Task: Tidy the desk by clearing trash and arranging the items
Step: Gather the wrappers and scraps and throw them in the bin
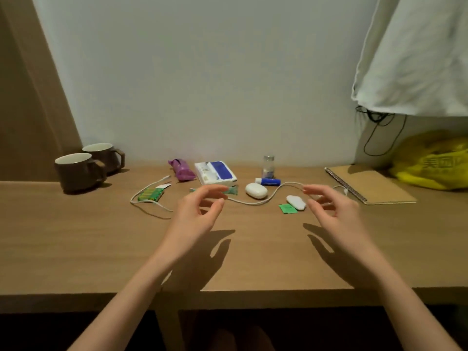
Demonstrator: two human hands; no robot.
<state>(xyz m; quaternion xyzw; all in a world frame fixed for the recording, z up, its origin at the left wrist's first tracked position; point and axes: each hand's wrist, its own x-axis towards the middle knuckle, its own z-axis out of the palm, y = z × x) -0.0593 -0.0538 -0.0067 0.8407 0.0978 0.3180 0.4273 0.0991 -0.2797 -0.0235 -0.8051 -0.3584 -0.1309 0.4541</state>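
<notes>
While two hands (200, 211) (331, 209) hover, two mugs (76, 172) (101, 155), one notebook (367, 183)

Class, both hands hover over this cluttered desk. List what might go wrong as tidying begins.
Pulling the white cable might drag the green battery pack it curves round, or the white case beside it. The glass bottle, standing upright, could topple if brushed.
</notes>
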